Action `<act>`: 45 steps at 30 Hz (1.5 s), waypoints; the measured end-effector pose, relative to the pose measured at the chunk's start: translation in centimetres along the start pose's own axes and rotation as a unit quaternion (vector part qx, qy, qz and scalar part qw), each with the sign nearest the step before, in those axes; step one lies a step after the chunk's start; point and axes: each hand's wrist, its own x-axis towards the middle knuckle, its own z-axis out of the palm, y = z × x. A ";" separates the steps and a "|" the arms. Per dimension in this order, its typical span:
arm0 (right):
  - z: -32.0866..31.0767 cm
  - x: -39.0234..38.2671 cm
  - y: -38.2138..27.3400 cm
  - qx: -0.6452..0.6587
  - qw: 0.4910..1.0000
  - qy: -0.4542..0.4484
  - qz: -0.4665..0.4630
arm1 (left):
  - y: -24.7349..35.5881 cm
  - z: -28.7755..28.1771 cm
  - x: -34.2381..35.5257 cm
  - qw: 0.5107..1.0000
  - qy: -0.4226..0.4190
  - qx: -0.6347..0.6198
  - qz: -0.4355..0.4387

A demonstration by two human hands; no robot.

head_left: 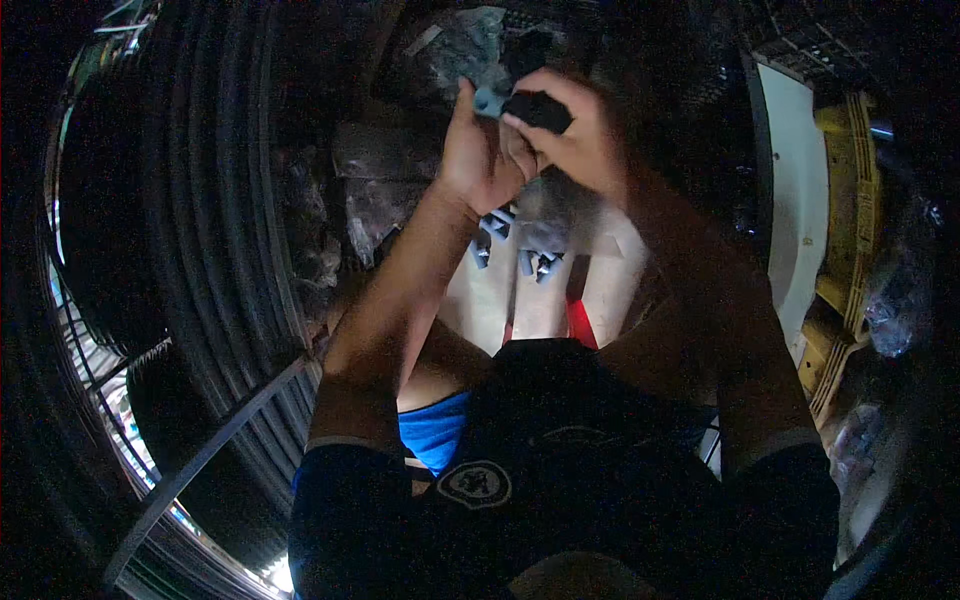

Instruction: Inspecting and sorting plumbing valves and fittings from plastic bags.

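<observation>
Both my hands are raised together at the top middle. My left hand (487, 165) is turned palm up, its thumb and fingers around a small grey-blue plastic piece (488, 102) with a round hole. Close against it, my right hand (585, 135) pinches a small black piece (540, 110) between thumb and fingers; its exact kind is lost in the dark. Beneath the hands, several grey tube-like fittings (541, 265) lie on a pale surface (540, 305). A crumpled clear plastic bag (545, 225) sits beside them.
Long dark ribbed pipes (215, 180) stand along the left, with a metal bar (200, 465) crossing them. On the right are a white panel (795, 190) and a yellow frame (850, 200). More clear plastic (465, 50) lies beyond my hands. Something red (580, 322) shows near my lap.
</observation>
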 end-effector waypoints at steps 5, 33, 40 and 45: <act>-0.3 -0.4 -0.5 -0.016 1.000 0.005 -0.021 | -0.8 1.4 -0.3 0.998 0.007 0.058 0.011; -0.3 0.3 -0.8 0.209 0.940 0.068 0.259 | 0.7 4.3 -0.7 0.446 -0.054 0.823 0.347; -0.9 0.5 -0.1 0.488 0.794 0.099 0.348 | 0.3 4.3 -0.9 0.365 -0.024 0.838 0.405; -1.5 1.0 -0.1 0.393 0.895 -0.048 0.208 | 1.1 4.3 -0.9 0.441 0.017 0.804 0.399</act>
